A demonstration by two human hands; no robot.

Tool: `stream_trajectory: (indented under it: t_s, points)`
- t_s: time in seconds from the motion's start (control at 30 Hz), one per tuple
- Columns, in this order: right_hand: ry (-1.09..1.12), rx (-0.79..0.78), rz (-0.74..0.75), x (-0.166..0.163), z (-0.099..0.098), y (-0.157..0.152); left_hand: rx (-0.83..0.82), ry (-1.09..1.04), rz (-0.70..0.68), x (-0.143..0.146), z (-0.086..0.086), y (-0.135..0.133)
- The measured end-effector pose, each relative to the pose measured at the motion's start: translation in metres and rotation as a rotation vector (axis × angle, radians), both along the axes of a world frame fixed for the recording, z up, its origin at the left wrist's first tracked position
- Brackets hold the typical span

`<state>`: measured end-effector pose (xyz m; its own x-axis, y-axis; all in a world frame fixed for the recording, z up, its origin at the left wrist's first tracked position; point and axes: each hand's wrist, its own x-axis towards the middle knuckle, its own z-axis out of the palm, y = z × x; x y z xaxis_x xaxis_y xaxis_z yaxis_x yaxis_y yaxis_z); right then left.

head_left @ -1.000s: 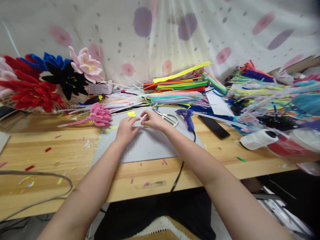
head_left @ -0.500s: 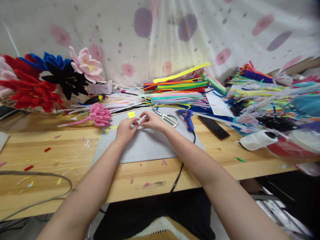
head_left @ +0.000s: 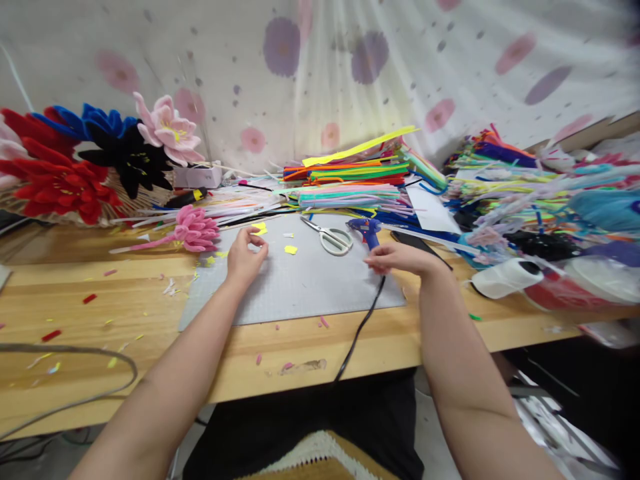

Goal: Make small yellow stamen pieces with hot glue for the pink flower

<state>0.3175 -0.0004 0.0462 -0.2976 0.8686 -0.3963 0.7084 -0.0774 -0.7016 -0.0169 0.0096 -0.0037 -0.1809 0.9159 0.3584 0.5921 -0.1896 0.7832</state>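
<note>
My left hand [head_left: 245, 257] is over the left part of the grey cutting mat [head_left: 300, 293], its thumb and fingers curled into a pinch. Whatever lies between those fingertips is too small to make out. A yellow piece [head_left: 259, 229] lies just beyond it, and another small yellow piece [head_left: 291, 250] is to its right. My right hand [head_left: 395, 258] is at the lower end of the handle of the blue glue gun [head_left: 367, 230], fingers closed about it and covering part of it. White-handled scissors [head_left: 334, 240] lie on the mat between my hands.
A pink pipe-cleaner flower [head_left: 193, 230] lies left of the mat. Bundles of coloured pipe cleaners [head_left: 350, 177] line the back. A phone [head_left: 423, 247] lies partly behind my right hand; a black cable [head_left: 357, 337] runs over the table edge. Fluffy flowers [head_left: 65, 187] stand at left.
My hands were together over the mat. My right hand has moved right to the glue gun's handle, while the left has stayed nearly in place. The small yellow piece between them now shows.
</note>
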Motion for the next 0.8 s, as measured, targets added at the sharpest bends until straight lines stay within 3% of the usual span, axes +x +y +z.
stream_trajectory:
  t_s: [0.13,0.3,0.43,0.53,0.6,0.67,0.8]
  points:
    - [-0.27,0.316,-0.309,0.016,-0.006,0.007,0.012,-0.042,0.02,0.006,-0.002,-0.001]
    - [-0.154,0.415,-0.428,-0.013,-0.031,0.028,0.003,-0.042,0.01,0.01,-0.003,-0.004]
    - [-0.127,0.434,-0.659,-0.023,-0.047,0.038,-0.02,-0.032,0.021,0.01,-0.005,-0.002]
    - [0.116,0.508,-0.785,-0.024,-0.047,0.04,-0.025,-0.024,0.028,0.011,-0.007,0.001]
    - [0.334,0.523,-0.734,-0.029,-0.039,0.038,-0.023,-0.018,0.029,0.012,-0.008,0.003]
    - [0.463,0.457,-0.575,-0.04,-0.03,0.034,-0.015,-0.019,0.029,0.012,-0.009,0.004]
    - [0.485,0.261,-0.234,-0.076,-0.021,0.025,-0.017,-0.018,0.04,0.012,-0.009,0.004]
